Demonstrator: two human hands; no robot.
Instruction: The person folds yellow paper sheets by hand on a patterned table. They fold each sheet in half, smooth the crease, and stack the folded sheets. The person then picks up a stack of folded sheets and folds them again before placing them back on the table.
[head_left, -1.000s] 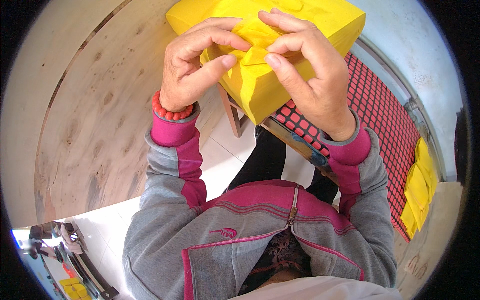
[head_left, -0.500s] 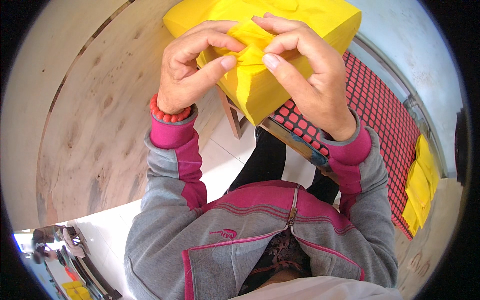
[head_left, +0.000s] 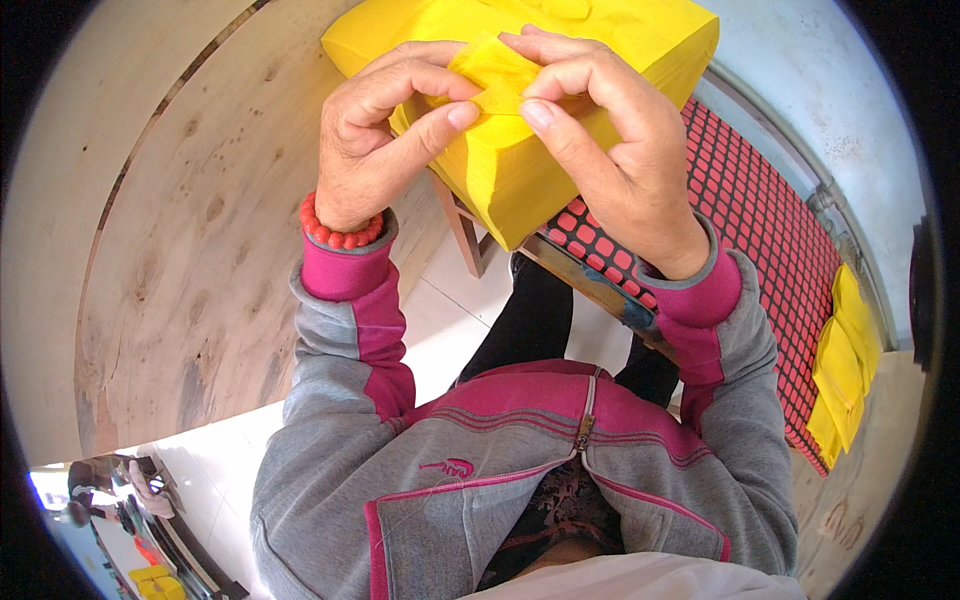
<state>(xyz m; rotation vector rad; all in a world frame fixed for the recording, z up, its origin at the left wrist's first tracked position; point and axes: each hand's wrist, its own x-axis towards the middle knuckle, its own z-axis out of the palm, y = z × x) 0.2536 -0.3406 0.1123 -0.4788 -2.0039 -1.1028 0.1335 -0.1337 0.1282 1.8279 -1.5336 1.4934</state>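
Between my hands a fold of thin yellow cloth (head_left: 495, 72) is stretched and bunched. My left hand (head_left: 372, 140), with a red bead bracelet at the wrist, pinches it between thumb and forefinger. A short way to the right, my right hand (head_left: 632, 150) pinches the same fold with thumb and forefinger. Directly beneath lies a thick, block-like yellow stack (head_left: 525, 190) of what looks like the same cloth, one corner pointing toward me. Whether the fold is still part of the top layer, I cannot tell.
A red-and-black patterned surface (head_left: 765, 250) runs down the right beside a pale wall. More folded yellow cloth (head_left: 840, 365) lies at its near end. A large wooden board (head_left: 190, 240) fills the left. Cluttered items, including yellow cloth (head_left: 157, 582), sit at the lower left.
The bunched creases between my fingertips have flattened, and the fold is pulled smoother. My hands have shifted only slightly, both still pinching the cloth.
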